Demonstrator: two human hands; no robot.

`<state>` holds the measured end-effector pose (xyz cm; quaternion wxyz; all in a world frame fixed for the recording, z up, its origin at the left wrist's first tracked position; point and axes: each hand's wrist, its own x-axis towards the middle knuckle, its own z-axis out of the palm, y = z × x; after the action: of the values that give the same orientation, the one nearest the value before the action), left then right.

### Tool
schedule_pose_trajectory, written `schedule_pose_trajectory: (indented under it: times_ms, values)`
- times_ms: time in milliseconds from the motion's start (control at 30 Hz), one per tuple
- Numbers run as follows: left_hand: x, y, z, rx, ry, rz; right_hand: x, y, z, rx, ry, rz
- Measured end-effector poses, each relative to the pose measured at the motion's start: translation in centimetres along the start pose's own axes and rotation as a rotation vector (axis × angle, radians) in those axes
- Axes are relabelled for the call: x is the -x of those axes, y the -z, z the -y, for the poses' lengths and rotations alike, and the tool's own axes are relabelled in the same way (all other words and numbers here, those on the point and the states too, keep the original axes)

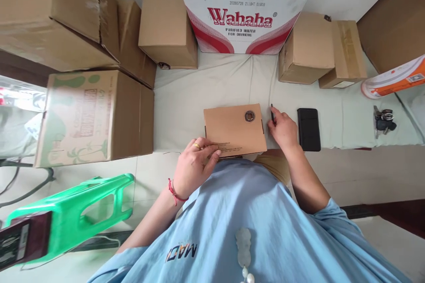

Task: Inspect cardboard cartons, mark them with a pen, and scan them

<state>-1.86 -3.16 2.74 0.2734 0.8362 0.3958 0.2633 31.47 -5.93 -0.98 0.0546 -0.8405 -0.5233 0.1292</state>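
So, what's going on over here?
A person's left hand is resting on the lower left corner of a flat brown cardboard box, which lies at the near edge of a table covered with pale green cloth. The right hand, just right of the box, seems to hold a slim black pen-like object; too little shows to say what it is. A black rectangular phone-like device lies beyond that hand, untouched.
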Motion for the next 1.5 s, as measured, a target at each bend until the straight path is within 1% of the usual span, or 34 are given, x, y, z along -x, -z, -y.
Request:
schedule_pose_trajectory:
  times_ms: [67, 133, 200, 300, 367, 433, 500, 567, 633, 700, 800, 867, 900, 933, 967, 1000, 1033, 1100, 1133, 1167, 1200, 1233, 1267, 1300, 1333, 1367, 1400, 1433, 1500]
  values:
    - [0.0, 0.1, -0.8, -0.001, -0.001, 0.014, 0.1, -0.1, -0.3, -0.011, 0.013, 0.006]
    - [-0.3, -0.1, -1.5, -0.037, -0.024, 0.012, 0.3, -0.2, -0.7, -0.025, 0.027, -0.014]
    - [-1.1, -0.6, -2.1, -0.091, -0.074, 0.003, 0.5, -0.4, -1.1, -0.044, 0.052, -0.046]
    - [-2.7, -1.8, -2.2, -0.163, -0.165, 0.016, 0.7, -0.2, -1.6, -0.051, 0.073, -0.064]
    - [-3.9, -2.9, -2.0, -0.213, -0.191, 0.069, 0.9, 0.1, -1.8, -0.019, 0.057, -0.055]
    - [-4.8, -3.9, -1.8, -0.264, -0.19, 0.159, 1.0, 0.7, -1.9, 0.038, 0.036, -0.02]
    - [-5.3, -4.6, -1.7, -0.31, -0.178, 0.233, 1.1, 1.3, -2.0, 0.119, 0.032, 0.034]
    - [-5.4, -5.0, -1.8, -0.335, -0.163, 0.264, 0.9, 2.0, -2.1, 0.22, 0.056, 0.09]
    - [-5.4, -5.1, -1.9, -0.343, -0.151, 0.27, 0.3, 2.8, -2.2, 0.334, 0.129, 0.146]
    - [-5.3, -5.1, -2.0, -0.345, -0.147, 0.27, -0.5, 3.4, -2.2, 0.439, 0.242, 0.21]
    - [-5.2, -5.1, -2.1, -0.352, -0.146, 0.268, -1.9, 4.3, -1.9, 0.508, 0.393, 0.267]
    - [-5.2, -5.1, -2.0, -0.354, -0.144, 0.265, -2.6, 5.1, -1.6, 0.509, 0.454, 0.279]
    - [-5.3, -5.1, -2.0, -0.354, -0.141, 0.263, -2.7, 5.6, -1.6, 0.511, 0.473, 0.268]
    - [-5.3, -5.1, -2.0, -0.354, -0.139, 0.261, -2.8, 6.1, -1.6, 0.5, 0.478, 0.223]
    - [-5.3, -5.1, -2.0, -0.353, -0.136, 0.259, -2.8, 6.8, -1.7, 0.46, 0.468, 0.138]
    - [-5.3, -5.1, -2.0, -0.353, -0.134, 0.258, -2.7, 7.4, -1.7, 0.379, 0.445, 0.014]
    - [-5.3, -5.1, -2.0, -0.352, -0.132, 0.258, -2.6, 8.0, -1.8, 0.25, 0.41, -0.138]
    - [-5.4, -5.1, -2.1, -0.349, -0.128, 0.262, -2.0, 8.9, -1.4, -0.13, 0.328, -0.441]
    - [-5.4, -5.0, -2.1, -0.346, -0.126, 0.264, -1.7, 9.0, -0.9, -0.363, 0.296, -0.547]
    - [-5.4, -5.0, -2.1, -0.343, -0.123, 0.266, -1.2, 8.8, -0.2, -0.606, 0.268, -0.608]
    - [-5.5, -4.9, -2.1, -0.34, -0.12, 0.266, -0.7, 8.4, 0.8, -0.834, 0.237, -0.62]
    - [-5.5, -4.9, -2.2, -0.339, -0.118, 0.266, -0.3, 7.7, 1.9, -1.034, 0.208, -0.579]
    - [-5.5, -4.9, -2.2, -0.339, -0.116, 0.266, 0.2, 6.8, 3.1, -1.183, 0.173, -0.491]
    - [-5.5, -4.8, -2.2, -0.34, -0.114, 0.266, 0.6, 5.7, 4.2, -1.268, 0.142, -0.382]
    - [-5.5, -4.8, -2.2, -0.342, -0.112, 0.267, 0.9, 4.6, 5.3, -1.309, 0.12, -0.279]
    - [-5.5, -4.7, -2.1, -0.343, -0.11, 0.269, 1.1, 3.6, 6.1, -1.311, 0.105, -0.212]
    - [-5.5, -4.7, -2.1, -0.344, -0.109, 0.27, 1.3, 2.6, 6.7, -1.288, 0.098, -0.187]
    - [-5.5, -4.6, -2.1, -0.345, -0.109, 0.272, 1.3, 1.8, 7.1, -1.249, 0.095, -0.201]
    - [-5.4, -4.6, -2.0, -0.345, -0.107, 0.275, 1.4, 0.5, 7.3, -1.147, 0.089, -0.292]
